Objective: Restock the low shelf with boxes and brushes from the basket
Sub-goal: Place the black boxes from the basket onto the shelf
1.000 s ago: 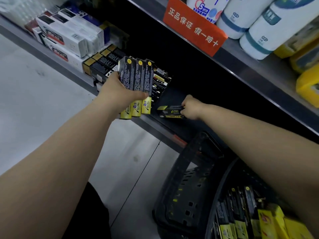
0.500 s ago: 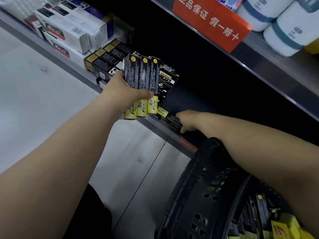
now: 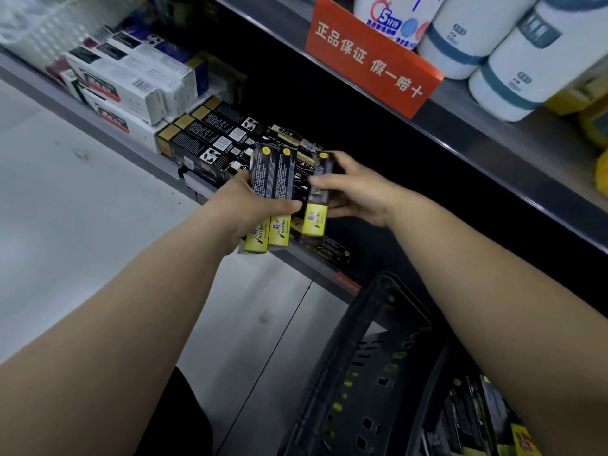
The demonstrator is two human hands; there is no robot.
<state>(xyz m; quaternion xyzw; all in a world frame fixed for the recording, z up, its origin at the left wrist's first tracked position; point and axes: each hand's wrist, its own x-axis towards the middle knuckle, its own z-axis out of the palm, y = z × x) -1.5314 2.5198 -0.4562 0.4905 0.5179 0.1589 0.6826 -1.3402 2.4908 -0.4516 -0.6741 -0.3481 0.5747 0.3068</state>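
My left hand (image 3: 245, 205) grips two black-and-yellow boxes (image 3: 273, 189) upright in front of the low shelf (image 3: 316, 268). My right hand (image 3: 357, 192) pinches a third box of the same kind (image 3: 317, 209) just right of them, thumb on its front and fingers behind. One more such box (image 3: 329, 250) lies flat on the low shelf near its front edge, below my hands. The black basket (image 3: 371, 357) stands on the floor at the lower right, with more black and yellow boxes (image 3: 477, 419) inside, partly hidden by my right forearm.
Black boxes with gold ends (image 3: 210, 139) and white boxes (image 3: 131, 87) fill the low shelf to the left. The upper shelf (image 3: 493, 139) overhangs, carrying an orange sign (image 3: 371, 65) and white bottles (image 3: 513, 67). Grey tiled floor (image 3: 82, 225) lies left.
My right hand let go of the box it laid on the low shelf, rose and took the rightmost of the three boxes from my left hand's stack.
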